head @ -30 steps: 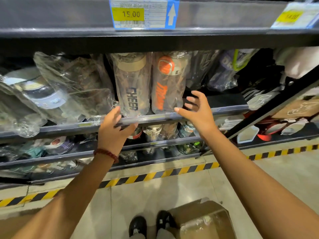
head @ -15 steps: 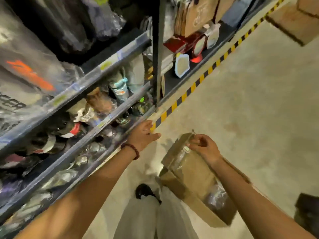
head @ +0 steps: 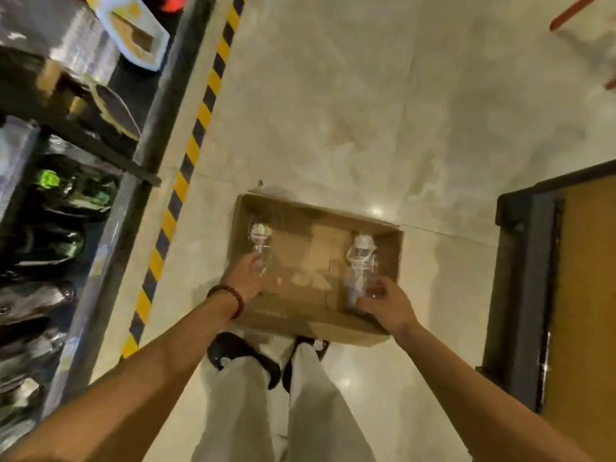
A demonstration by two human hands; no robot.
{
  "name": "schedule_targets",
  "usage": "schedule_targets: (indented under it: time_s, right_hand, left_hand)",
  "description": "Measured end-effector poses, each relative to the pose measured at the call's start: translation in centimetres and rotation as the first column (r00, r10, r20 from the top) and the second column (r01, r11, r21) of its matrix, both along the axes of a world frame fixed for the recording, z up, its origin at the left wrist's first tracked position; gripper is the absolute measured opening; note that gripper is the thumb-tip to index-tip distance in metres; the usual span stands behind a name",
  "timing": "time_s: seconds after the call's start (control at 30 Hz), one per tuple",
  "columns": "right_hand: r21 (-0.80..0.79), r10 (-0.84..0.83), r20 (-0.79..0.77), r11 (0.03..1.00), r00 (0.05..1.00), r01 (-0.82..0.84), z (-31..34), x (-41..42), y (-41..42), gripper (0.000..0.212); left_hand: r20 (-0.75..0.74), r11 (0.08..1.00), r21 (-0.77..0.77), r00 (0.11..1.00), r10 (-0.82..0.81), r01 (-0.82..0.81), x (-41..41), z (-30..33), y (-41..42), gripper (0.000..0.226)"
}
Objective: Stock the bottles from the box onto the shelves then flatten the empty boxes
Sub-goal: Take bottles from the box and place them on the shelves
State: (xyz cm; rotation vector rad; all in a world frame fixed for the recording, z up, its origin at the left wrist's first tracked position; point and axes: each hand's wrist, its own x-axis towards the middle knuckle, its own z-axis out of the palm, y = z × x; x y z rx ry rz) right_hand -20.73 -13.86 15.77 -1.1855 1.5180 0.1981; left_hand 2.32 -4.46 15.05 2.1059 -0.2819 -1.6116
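Note:
An open cardboard box (head: 393, 258) lies on the floor just ahead of my feet. My left hand (head: 245, 278), with a bead bracelet at the wrist, grips a clear wrapped bottle (head: 260, 238) at the box's left side. At the right side of the box my right hand (head: 386, 305) grips a second clear wrapped bottle (head: 360, 261). Both bottles stand roughly upright, their caps pointing away from me. The picture is blurred, so I cannot tell whether the bottles touch the box bottom.
Dark shelves (head: 110, 248) full of wrapped bottles run along the left, behind a yellow-and-black floor stripe (head: 186, 161). A dark-framed brown unit (head: 546, 295) stands on the right. Pale glossy floor (head: 366, 111) stretches beyond the box. My shoes (head: 240, 358) touch the box's near edge.
My hands left the shelf edge, my view swung down to the floor, and both hands reached into the box. Each now grips a bottle.

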Motion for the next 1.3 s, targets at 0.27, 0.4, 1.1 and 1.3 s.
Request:
schedule_targets:
  time_s: [0.27,0.4,1.1,1.3]
  right_hand:
    - [0.089,-0.038,-0.108,0.995,0.993,0.047,-14.4,-3.5,-2.3,0.054]
    - [0.078,-0.108,-0.121,0.990,0.987,0.117,-22.2,-4.2,-3.4,0.041]
    - [-0.117,-0.141,-0.483,0.988,0.864,0.096,-41.6,-2.0,-4.0,0.094]
    - [-0.151,-0.356,-0.355,0.935,0.865,0.322,-42.5,-1.6,-3.6,0.096]
  left_hand:
    - [0.009,0.982,0.181,0.998,-0.058,0.055,-2.0,-14.1,-1.6,0.057]
    - [0.131,0.954,0.250,0.970,-0.205,0.168,0.0,-21.8,-1.5,0.068]
    - [0.430,0.955,0.264,0.903,0.013,-0.139,-0.4,-42.5,-1.2,0.081]
    - [0.395,0.928,0.217,0.897,0.201,-0.304,-0.4,-43.1,-1.8,0.078]
